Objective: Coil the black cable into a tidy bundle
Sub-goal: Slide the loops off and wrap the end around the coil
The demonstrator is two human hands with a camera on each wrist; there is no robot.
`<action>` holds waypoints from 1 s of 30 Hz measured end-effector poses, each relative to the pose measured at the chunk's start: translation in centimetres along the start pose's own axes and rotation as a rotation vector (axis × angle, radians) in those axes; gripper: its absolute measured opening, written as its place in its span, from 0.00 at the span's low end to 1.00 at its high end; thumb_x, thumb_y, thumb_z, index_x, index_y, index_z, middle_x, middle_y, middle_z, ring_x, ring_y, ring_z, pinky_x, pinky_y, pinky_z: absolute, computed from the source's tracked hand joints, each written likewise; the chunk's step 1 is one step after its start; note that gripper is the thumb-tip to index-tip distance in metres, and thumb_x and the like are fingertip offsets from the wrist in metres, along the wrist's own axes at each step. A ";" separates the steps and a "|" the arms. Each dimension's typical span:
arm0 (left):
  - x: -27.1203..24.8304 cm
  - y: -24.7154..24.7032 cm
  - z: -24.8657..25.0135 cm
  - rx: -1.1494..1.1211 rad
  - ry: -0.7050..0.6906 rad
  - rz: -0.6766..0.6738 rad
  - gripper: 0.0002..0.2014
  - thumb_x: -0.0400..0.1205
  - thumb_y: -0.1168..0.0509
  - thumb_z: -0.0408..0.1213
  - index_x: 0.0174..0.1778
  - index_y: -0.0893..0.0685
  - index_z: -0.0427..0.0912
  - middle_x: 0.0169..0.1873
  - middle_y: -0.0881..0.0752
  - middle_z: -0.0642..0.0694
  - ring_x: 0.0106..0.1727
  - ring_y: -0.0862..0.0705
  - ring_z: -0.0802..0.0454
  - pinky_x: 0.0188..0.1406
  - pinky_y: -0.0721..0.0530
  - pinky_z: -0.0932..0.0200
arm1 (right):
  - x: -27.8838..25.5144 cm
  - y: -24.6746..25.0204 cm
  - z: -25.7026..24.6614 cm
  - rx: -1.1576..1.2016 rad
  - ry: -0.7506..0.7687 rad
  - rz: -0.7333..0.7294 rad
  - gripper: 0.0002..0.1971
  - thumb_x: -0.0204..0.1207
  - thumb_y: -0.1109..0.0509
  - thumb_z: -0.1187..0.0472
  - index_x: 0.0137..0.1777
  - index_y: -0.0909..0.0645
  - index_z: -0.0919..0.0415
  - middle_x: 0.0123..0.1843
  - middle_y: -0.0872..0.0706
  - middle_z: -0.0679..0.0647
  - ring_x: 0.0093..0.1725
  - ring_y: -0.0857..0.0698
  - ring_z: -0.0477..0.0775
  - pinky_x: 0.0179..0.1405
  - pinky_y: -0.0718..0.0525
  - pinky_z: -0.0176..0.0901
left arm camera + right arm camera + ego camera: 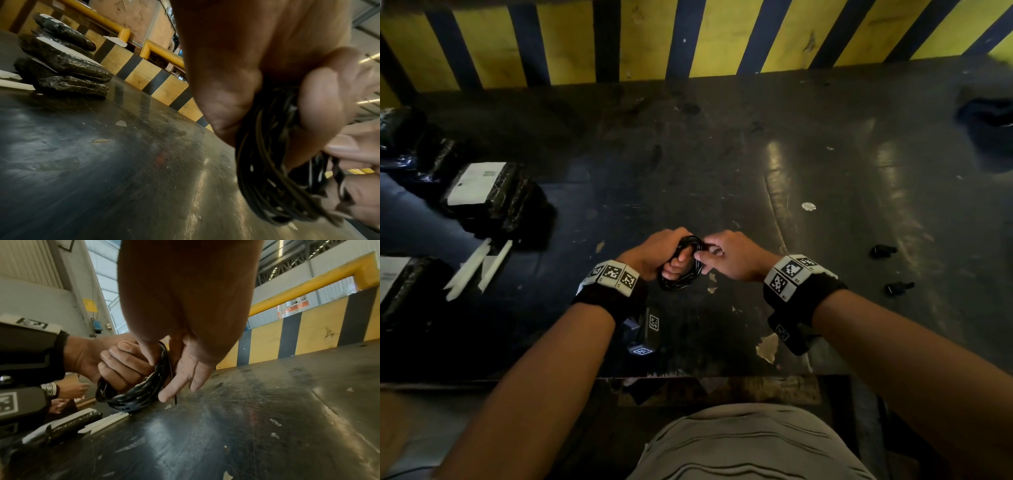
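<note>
The black cable [677, 287] is wound into a small bundle of several loops, held just above the dark table [756, 171]. My left hand [661, 250] grips one side of the bundle, fingers curled through the loops [139, 394]. My right hand [722, 251] pinches the bundle's upper right side between thumb [148, 355] and forefinger, while its other fingers [180, 381] point down, relaxed. In the left wrist view the loops [265, 170] hang below my palm [236, 81]. A thin strand [174, 398] drops from the bundle towards the table.
Black wrapped packages [493, 195] with white labels lie at the left, with white strips [479, 270] beside them. Two small black pieces [881, 251] [899, 287] sit at the right, a dark cloth [986, 126] at far right. A yellow-and-black striped barrier [654, 41] backs the table. Another person's hands [72, 391] work at left.
</note>
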State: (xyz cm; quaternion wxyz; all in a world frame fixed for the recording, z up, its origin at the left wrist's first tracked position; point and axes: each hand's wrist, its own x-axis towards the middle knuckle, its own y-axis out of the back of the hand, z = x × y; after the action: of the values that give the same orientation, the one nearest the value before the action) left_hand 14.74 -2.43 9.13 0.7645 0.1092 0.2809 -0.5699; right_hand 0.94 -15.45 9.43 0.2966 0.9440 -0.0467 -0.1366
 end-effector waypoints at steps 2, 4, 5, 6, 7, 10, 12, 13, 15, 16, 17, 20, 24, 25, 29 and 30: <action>0.4 -0.4 0.1 0.102 -0.015 0.128 0.26 0.88 0.51 0.40 0.22 0.29 0.38 0.15 0.33 0.46 0.13 0.36 0.52 0.14 0.37 0.64 | 0.2 0.1 0.3 -0.016 -0.017 0.006 0.12 0.86 0.35 0.56 0.54 0.17 0.66 0.45 0.05 0.57 0.42 0.06 0.43 0.47 0.09 0.47; 1.1 -0.7 0.1 0.212 -0.023 0.280 0.30 0.90 0.51 0.47 0.23 0.26 0.38 0.16 0.30 0.45 0.15 0.32 0.50 0.19 0.33 0.62 | 0.3 0.3 0.7 -0.047 -0.028 0.020 0.13 0.87 0.36 0.56 0.53 0.18 0.66 0.42 0.06 0.57 0.40 0.07 0.44 0.40 0.13 0.41; 1.4 -0.8 0.1 0.285 -0.027 0.346 0.32 0.90 0.51 0.52 0.24 0.24 0.39 0.16 0.27 0.47 0.16 0.29 0.50 0.22 0.29 0.60 | 0.4 0.5 0.8 -0.058 -0.034 0.024 0.13 0.87 0.36 0.55 0.52 0.18 0.67 0.41 0.06 0.57 0.39 0.07 0.45 0.38 0.15 0.39; 1.7 -0.9 0.0 0.360 -0.041 0.393 0.33 0.90 0.52 0.56 0.24 0.22 0.40 0.16 0.25 0.48 0.18 0.26 0.50 0.27 0.24 0.58 | 0.4 0.7 1.0 -0.063 -0.046 0.023 0.13 0.86 0.36 0.55 0.52 0.18 0.67 0.41 0.06 0.57 0.38 0.07 0.46 0.38 0.15 0.39; 2.0 -0.9 0.0 0.414 -0.059 0.413 0.34 0.89 0.53 0.60 0.26 0.20 0.41 0.17 0.23 0.49 0.20 0.22 0.51 0.32 0.20 0.55 | 0.4 1.0 1.2 -0.066 -0.063 0.021 0.14 0.86 0.36 0.55 0.52 0.17 0.67 0.41 0.06 0.57 0.39 0.07 0.48 0.39 0.15 0.39; 2.7 -1.4 -0.3 0.473 -0.103 0.370 0.33 0.86 0.53 0.67 0.33 0.18 0.44 0.22 0.21 0.49 0.28 0.18 0.51 0.43 0.16 0.50 | 0.5 2.0 1.9 -0.084 -0.124 0.022 0.13 0.87 0.37 0.56 0.51 0.17 0.66 0.44 0.07 0.58 0.41 0.06 0.52 0.39 0.16 0.38; 3.4 -2.0 -0.7 0.525 -0.140 0.314 0.29 0.85 0.51 0.66 0.38 0.19 0.46 0.27 0.22 0.49 0.31 0.19 0.51 0.44 0.16 0.45 | 0.4 2.6 2.6 -0.098 -0.164 0.008 0.12 0.87 0.37 0.55 0.46 0.18 0.62 0.42 0.07 0.57 0.40 0.07 0.52 0.39 0.17 0.40; 3.7 -2.3 -0.9 0.552 -0.158 0.302 0.26 0.86 0.50 0.64 0.39 0.20 0.47 0.30 0.22 0.48 0.32 0.20 0.51 0.46 0.14 0.41 | 0.2 2.8 2.9 -0.102 -0.179 0.002 0.12 0.87 0.37 0.55 0.43 0.20 0.58 0.40 0.08 0.55 0.38 0.09 0.50 0.39 0.19 0.41; 4.3 -2.9 -1.2 0.570 -0.188 0.310 0.21 0.88 0.49 0.60 0.40 0.24 0.50 0.32 0.23 0.47 0.33 0.21 0.51 0.48 0.13 0.37 | -0.1 3.1 3.5 -0.114 -0.187 0.012 0.13 0.87 0.37 0.54 0.41 0.20 0.56 0.40 0.10 0.55 0.37 0.13 0.48 0.37 0.23 0.40; 4.5 -3.2 -1.3 0.567 -0.200 0.314 0.19 0.89 0.49 0.58 0.41 0.25 0.50 0.32 0.24 0.48 0.32 0.22 0.52 0.45 0.14 0.38 | -0.3 3.2 3.8 -0.113 -0.189 0.023 0.14 0.87 0.37 0.53 0.42 0.18 0.58 0.41 0.10 0.56 0.37 0.14 0.48 0.37 0.23 0.40; 4.8 -3.4 -1.4 0.557 -0.207 0.306 0.19 0.89 0.50 0.58 0.41 0.26 0.50 0.31 0.24 0.49 0.31 0.22 0.52 0.42 0.15 0.40 | -0.5 3.3 4.0 -0.101 -0.195 0.034 0.15 0.87 0.37 0.53 0.44 0.17 0.60 0.41 0.10 0.56 0.37 0.15 0.48 0.37 0.23 0.40; 5.6 -4.1 -1.6 0.470 -0.214 0.237 0.18 0.89 0.49 0.58 0.41 0.26 0.50 0.28 0.28 0.52 0.27 0.27 0.56 0.31 0.24 0.50 | -1.2 3.5 5.0 -0.058 -0.202 0.073 0.18 0.88 0.40 0.53 0.45 0.16 0.66 0.39 0.14 0.55 0.36 0.18 0.49 0.39 0.23 0.42; 6.7 -5.2 -1.4 0.418 -0.231 0.207 0.17 0.90 0.49 0.54 0.41 0.27 0.49 0.27 0.31 0.53 0.26 0.31 0.59 0.26 0.30 0.60 | -2.2 4.3 6.5 0.101 -0.239 0.125 0.20 0.89 0.43 0.56 0.46 0.15 0.68 0.37 0.15 0.54 0.34 0.19 0.47 0.41 0.22 0.45; 6.9 -5.5 -1.4 0.405 -0.238 0.198 0.17 0.90 0.49 0.54 0.41 0.28 0.48 0.27 0.31 0.54 0.25 0.31 0.59 0.26 0.30 0.60 | -2.5 4.6 6.8 0.124 -0.236 0.132 0.19 0.89 0.42 0.56 0.49 0.14 0.68 0.37 0.14 0.55 0.34 0.18 0.47 0.41 0.20 0.45; 8.0 -6.9 -1.2 0.363 -0.248 0.197 0.17 0.90 0.48 0.52 0.42 0.28 0.46 0.24 0.32 0.56 0.23 0.33 0.60 0.24 0.31 0.61 | -3.4 5.4 8.0 0.247 -0.216 0.192 0.15 0.88 0.38 0.59 0.67 0.13 0.55 0.52 0.06 0.56 0.48 0.09 0.51 0.56 0.11 0.50; 8.3 -7.3 -1.1 0.350 -0.250 0.199 0.16 0.91 0.48 0.52 0.43 0.28 0.46 0.25 0.32 0.56 0.24 0.33 0.59 0.24 0.32 0.61 | -3.7 5.5 8.2 0.246 -0.217 0.206 0.15 0.88 0.38 0.58 0.69 0.14 0.53 0.52 0.07 0.55 0.50 0.08 0.52 0.58 0.11 0.51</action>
State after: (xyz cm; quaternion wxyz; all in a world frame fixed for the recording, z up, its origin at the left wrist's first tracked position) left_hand 9.17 -10.98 4.76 0.8152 0.1958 0.0690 -0.5407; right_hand -4.97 -23.82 6.93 0.1847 0.9432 -0.1910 -0.1997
